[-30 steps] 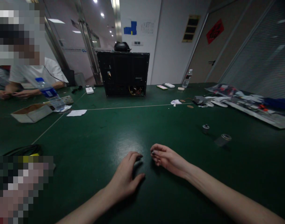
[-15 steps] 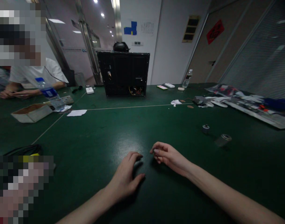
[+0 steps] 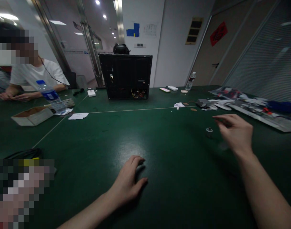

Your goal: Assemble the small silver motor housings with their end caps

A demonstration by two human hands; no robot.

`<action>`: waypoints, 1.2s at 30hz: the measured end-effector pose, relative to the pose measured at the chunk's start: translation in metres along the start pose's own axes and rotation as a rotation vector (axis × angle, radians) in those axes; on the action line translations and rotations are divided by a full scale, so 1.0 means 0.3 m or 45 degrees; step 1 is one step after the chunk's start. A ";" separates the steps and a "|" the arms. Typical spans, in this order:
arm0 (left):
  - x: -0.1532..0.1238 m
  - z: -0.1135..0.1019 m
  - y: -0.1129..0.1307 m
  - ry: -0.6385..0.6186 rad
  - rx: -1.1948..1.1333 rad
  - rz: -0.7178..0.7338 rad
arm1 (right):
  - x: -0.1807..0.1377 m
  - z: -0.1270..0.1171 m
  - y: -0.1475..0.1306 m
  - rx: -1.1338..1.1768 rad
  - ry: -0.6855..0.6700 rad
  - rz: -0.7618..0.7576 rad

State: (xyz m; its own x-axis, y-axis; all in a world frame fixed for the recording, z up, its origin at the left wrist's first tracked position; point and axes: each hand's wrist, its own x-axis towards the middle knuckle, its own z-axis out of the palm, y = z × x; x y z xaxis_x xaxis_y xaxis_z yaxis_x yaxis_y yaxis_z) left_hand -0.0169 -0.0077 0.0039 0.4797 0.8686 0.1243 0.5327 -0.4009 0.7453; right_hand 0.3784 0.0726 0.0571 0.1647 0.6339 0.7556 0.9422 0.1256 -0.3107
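My left hand [image 3: 129, 179] rests on the green table [image 3: 159, 197], thumb and fingers apart, with nothing between them. Over the right side of the table is my right hand [image 3: 236, 132], its fingers curved and its thumb a little apart from them; I see nothing in its grasp. Just left of the right hand stands a small metal cylinder with a short stub on top [image 3: 209, 132]. A larger clear-grey cylinder [image 3: 223, 146] lies beneath that hand and is mostly hidden by it.
A black computer-like case [image 3: 128, 74] stands at the back. Left are a water bottle [image 3: 53, 98], an open box [image 3: 33, 117] and a black cable [image 3: 23, 154]. Parts and a tray [image 3: 262, 114] lie far right. A person in a white shirt [image 3: 44, 74] sits back left.
My right hand has moved right and away from me, from beside my left hand to above the larger cylinder, covering most of it. The left hand stays in place.
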 end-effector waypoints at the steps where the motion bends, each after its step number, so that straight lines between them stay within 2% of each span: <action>1: 0.001 0.000 0.000 0.001 0.000 0.001 | 0.003 -0.006 0.036 -0.108 0.003 0.020; 4: 0.001 -0.001 0.001 0.001 -0.004 0.003 | 0.009 -0.021 0.137 -0.360 -0.070 0.154; 8: 0.002 -0.003 0.006 -0.007 -0.005 0.000 | 0.016 -0.035 0.240 -0.539 -0.317 0.415; 14: 0.003 -0.003 0.010 -0.008 0.006 -0.009 | 0.003 -0.039 0.293 -0.615 -0.552 0.597; 20: 0.002 -0.006 0.009 -0.021 0.009 -0.016 | -0.001 -0.006 0.341 -0.619 -0.798 0.776; 30: 0.005 -0.010 0.017 -0.030 0.012 -0.045 | -0.006 -0.001 0.378 -0.528 -0.894 0.735; 36: 0.006 -0.012 0.023 -0.028 -0.008 -0.042 | -0.005 0.003 0.401 -0.541 -0.837 0.741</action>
State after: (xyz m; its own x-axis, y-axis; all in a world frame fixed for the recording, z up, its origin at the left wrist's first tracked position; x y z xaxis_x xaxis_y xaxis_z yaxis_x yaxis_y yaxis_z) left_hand -0.0150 -0.0080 0.0116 0.4774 0.8745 0.0852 0.5439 -0.3703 0.7530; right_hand 0.4911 0.0875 0.0180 0.5634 0.8253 0.0374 0.8131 -0.5459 -0.2024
